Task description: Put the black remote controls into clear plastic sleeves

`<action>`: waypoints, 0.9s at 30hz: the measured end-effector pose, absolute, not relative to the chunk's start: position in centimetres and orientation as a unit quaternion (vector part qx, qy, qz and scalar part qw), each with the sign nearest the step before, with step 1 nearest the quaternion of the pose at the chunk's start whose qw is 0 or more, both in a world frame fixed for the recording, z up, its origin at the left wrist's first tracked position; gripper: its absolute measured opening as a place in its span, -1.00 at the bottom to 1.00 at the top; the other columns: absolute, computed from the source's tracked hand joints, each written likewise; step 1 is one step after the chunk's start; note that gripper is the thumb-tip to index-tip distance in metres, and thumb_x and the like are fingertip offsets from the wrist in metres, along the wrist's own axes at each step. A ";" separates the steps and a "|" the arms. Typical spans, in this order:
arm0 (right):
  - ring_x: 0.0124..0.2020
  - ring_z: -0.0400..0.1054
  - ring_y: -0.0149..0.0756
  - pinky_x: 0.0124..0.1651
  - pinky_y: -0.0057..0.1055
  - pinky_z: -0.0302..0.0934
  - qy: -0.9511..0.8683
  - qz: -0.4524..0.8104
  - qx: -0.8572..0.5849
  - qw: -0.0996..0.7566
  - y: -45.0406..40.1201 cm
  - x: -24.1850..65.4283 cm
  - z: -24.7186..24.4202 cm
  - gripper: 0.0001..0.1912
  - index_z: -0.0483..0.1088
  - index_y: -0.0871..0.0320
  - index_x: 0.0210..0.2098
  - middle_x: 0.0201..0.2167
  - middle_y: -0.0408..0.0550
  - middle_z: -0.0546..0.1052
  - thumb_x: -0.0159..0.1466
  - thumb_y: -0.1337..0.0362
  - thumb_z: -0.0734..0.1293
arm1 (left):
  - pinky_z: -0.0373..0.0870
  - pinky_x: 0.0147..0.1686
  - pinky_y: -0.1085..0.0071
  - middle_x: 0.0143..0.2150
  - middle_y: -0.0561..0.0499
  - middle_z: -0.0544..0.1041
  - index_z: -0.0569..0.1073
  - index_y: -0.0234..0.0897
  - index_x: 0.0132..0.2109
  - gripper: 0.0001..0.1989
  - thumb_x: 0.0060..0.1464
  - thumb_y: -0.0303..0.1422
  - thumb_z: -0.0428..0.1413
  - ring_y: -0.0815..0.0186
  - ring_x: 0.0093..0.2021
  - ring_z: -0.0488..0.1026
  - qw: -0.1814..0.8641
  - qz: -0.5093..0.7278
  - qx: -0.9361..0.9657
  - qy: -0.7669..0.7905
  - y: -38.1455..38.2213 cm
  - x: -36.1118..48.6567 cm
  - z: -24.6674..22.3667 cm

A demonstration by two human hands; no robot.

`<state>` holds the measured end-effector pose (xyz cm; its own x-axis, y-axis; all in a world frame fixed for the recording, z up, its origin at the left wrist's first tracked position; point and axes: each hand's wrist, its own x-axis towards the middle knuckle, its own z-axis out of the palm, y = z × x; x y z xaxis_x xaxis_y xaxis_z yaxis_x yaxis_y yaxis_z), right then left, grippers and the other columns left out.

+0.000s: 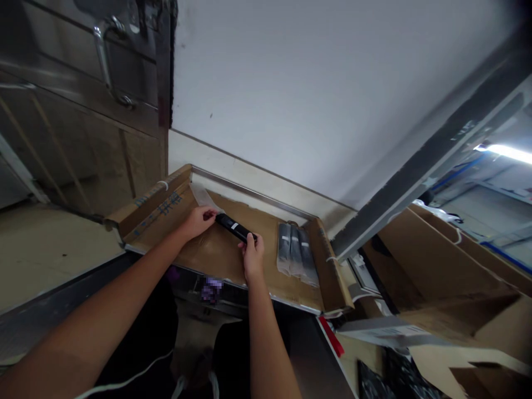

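The room had a white wall [316, 94], and it appeared tilted in the view. Along the foot of this wall ran a low white ledge [249, 169]. On the left side stood a stainless steel cabinet [83, 100] with a curved metal handle [102, 58], and its shiny lower part reflected brownish colours. Below the cabinet lay a beige floor [50, 255]. On the right side, a long dark metal frame [432, 149] crossed the view, and behind it a fluorescent tube [505, 152] shone brightly. Near this light ran a blue cable [457, 172], and large brown cardboard boxes [436, 266] stood below it.
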<state>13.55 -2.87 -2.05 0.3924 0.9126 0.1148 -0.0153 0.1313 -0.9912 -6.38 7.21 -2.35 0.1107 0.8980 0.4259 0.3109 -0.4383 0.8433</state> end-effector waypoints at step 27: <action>-0.67 0.22 -0.47 -0.56 -0.54 0.08 -0.500 0.403 -0.523 0.560 -3.5 13.1 -1.2 -0.70 0.25 0.13 -0.20 -0.50 -0.13 0.57 0.28 0.03 0.26 | 0.31 -0.26 0.36 -0.35 -0.01 0.45 0.37 -0.24 -0.31 -0.91 0.13 -0.33 0.03 0.27 -0.33 0.38 0.128 0.424 0.758 0.479 4.5 -4.9 -1.3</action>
